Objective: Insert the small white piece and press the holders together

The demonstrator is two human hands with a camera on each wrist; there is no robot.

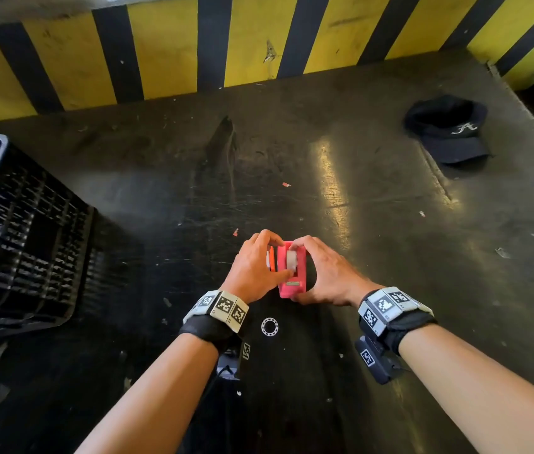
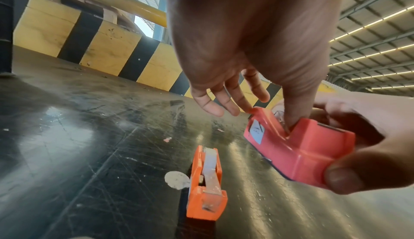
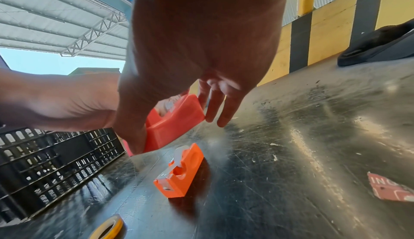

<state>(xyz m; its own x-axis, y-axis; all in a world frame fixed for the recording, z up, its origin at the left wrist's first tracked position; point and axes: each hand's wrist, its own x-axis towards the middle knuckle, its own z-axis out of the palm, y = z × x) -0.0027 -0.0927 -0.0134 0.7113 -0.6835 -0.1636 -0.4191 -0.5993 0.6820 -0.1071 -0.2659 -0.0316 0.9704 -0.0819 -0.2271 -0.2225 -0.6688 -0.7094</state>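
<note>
Together, left hand (image 1: 256, 263) and right hand (image 1: 326, 273) grip the pink tape dispenser (image 1: 292, 273) holding a tape roll (image 1: 291, 259)

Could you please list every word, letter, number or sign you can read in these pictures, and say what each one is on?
"A": a white script letter on the front of the black cap.
"INC", cut off: white letters on the red scrap lying on the table.
Scribbled marks on the white sticker of the pink tape dispenser: not readable.
Square black-and-white code markers on the wristbands: patterns only, no words.
</note>
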